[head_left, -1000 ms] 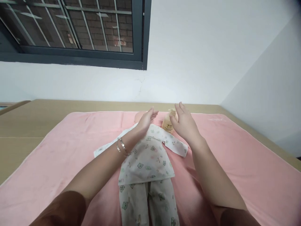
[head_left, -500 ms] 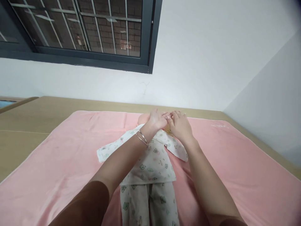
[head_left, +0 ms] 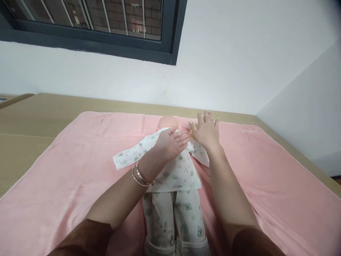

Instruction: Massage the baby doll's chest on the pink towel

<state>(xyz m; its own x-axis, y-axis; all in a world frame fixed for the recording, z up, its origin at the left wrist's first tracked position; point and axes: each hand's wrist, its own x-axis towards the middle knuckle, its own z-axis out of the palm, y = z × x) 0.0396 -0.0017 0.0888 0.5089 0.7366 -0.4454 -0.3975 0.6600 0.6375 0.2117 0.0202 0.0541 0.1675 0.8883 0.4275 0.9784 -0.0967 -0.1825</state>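
Note:
A baby doll (head_left: 168,122) lies on its back, dressed in a white printed top (head_left: 178,176) and matching trousers (head_left: 161,217). Over the doll's upper chest is my left hand (head_left: 172,144), palm turned up, fingers stretched out and holding nothing. My right hand (head_left: 206,131), back upward and fingers spread, is to the right of the doll's head, above its sleeve (head_left: 199,153). Between the two hands shows a small yellow-orange thing (head_left: 191,134), mostly hidden by my right hand; its kind I cannot make out.
Under the doll spreads a pink blanket (head_left: 87,160) on a light wooden surface (head_left: 61,106). A white wall (head_left: 221,71) rises behind it, with a dark-framed window (head_left: 106,44) at the upper left.
My hands were close together by the doll's head and have moved apart. The left came back toward the chest, uncovering the head; the right hand's fingers have spread. The view has tilted down.

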